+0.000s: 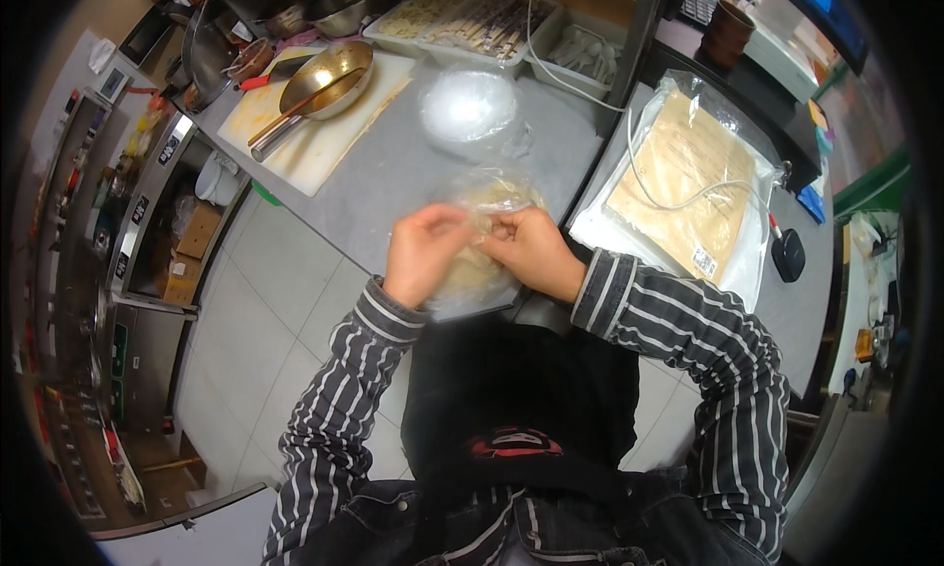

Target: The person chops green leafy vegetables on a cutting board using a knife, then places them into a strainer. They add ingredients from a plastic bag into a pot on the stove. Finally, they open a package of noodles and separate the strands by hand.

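Observation:
A clear plastic bag (490, 190) with pale yellowish contents lies near the front edge of the grey worktop (354, 190). What it holds cannot be made out exactly. My right hand (535, 249) pinches the gathered plastic between thumb and fingers. From the other side, my left hand (428, 249) has its curled fingers at the same gathered part; motion blurs it. Both hands hide the middle of the bag. Just beyond it sits a stack of clear plastic lids or bowls (472, 109) in a thin plastic wrap.
Back left, a metal pan (328, 79) rests on a white cutting board (332, 149), near a red-handled knife (273, 73). Bins hold wrapped chopsticks (487, 24) and plastic spoons (586, 53). Plastic-wrapped brown paper bags (682, 175) lie at right under a white cable (649, 193).

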`<state>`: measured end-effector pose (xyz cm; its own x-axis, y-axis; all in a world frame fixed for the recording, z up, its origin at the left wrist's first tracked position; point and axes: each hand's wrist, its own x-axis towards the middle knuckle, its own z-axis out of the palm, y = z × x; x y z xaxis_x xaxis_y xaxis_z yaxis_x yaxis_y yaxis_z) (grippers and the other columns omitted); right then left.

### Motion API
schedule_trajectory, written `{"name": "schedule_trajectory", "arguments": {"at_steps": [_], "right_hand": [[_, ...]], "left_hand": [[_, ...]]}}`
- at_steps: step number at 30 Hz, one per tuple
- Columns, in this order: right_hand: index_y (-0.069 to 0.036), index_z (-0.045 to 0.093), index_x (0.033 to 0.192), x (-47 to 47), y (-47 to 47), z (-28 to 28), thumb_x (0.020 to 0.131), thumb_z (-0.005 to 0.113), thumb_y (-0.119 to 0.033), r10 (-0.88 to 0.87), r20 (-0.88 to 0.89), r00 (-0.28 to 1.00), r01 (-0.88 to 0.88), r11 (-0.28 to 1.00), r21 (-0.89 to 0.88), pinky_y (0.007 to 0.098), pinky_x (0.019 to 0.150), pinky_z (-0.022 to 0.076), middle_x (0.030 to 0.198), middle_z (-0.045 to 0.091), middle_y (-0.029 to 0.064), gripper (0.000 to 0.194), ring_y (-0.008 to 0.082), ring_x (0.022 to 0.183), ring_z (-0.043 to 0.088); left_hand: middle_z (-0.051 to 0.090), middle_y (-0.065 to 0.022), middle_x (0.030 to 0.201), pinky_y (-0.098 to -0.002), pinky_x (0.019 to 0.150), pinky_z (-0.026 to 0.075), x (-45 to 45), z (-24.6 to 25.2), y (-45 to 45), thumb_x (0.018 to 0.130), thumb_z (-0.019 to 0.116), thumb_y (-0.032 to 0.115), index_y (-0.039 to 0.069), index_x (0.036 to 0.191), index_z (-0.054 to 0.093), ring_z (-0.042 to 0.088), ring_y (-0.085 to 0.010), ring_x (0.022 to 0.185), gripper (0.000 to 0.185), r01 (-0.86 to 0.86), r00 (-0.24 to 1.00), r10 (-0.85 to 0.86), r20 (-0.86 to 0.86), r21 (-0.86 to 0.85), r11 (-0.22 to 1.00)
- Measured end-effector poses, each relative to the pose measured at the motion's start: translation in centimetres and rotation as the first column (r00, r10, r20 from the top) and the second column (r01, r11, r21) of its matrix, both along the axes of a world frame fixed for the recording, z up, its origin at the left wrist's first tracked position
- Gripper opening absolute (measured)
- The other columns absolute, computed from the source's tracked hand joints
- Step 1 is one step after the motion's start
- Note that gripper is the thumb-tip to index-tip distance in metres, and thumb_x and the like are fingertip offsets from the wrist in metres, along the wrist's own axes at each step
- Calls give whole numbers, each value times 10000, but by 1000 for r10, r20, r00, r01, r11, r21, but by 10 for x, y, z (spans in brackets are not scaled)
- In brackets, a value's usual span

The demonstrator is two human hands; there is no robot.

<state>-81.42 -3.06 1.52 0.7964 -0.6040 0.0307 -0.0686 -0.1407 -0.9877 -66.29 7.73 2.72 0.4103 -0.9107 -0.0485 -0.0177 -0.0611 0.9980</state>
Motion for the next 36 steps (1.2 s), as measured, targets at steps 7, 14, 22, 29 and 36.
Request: {"name": "schedule_trajectory", "arguments": {"at_steps": [7,14,22,29,36], "right_hand": [[46,697,832,-1,-1,-5,879,693,-209,-89,-53,995,82,990,-114,368,553,469,628,605,187,259,209,540,557],[56,669,775,0,0,0,854,684,-174,7,-20,1000,-8,999,-44,402,553,464,644,604,216,244,300,548,577],[51,701,823,-4,3,13,856,674,-162,-4,-79,997,-13,975,-220,405,579,484,709,630,248,217,354,593,602],[31,737,920,-2,-3,9,884,668,-192,-37,-94,995,19,981,-195,389,609,501,753,649,259,237,335,635,632],[57,693,845,-1,3,7,901,668,-234,-53,-74,996,34,971,-235,410,567,463,675,593,247,298,376,585,543]], "left_hand": [[634,-18,766,-219,580,455,7,-9,0,910,648,-17,-53,976,651,551,-71,611,75,-238,919,256,301,-98,966],[664,-27,787,-213,569,462,4,-4,6,922,672,9,-62,1087,644,584,-69,633,181,-39,999,39,-2,10,999],[641,17,753,-202,554,422,0,-9,-1,918,694,48,-38,971,698,552,-35,644,101,-147,923,155,353,-51,988],[652,8,763,-220,556,434,11,-1,12,952,661,63,-47,1011,705,526,-44,617,133,-16,974,9,227,31,999],[621,-160,749,-367,651,472,-2,5,8,868,691,50,-38,894,691,579,-308,684,91,103,630,6,777,-91,991]]}}
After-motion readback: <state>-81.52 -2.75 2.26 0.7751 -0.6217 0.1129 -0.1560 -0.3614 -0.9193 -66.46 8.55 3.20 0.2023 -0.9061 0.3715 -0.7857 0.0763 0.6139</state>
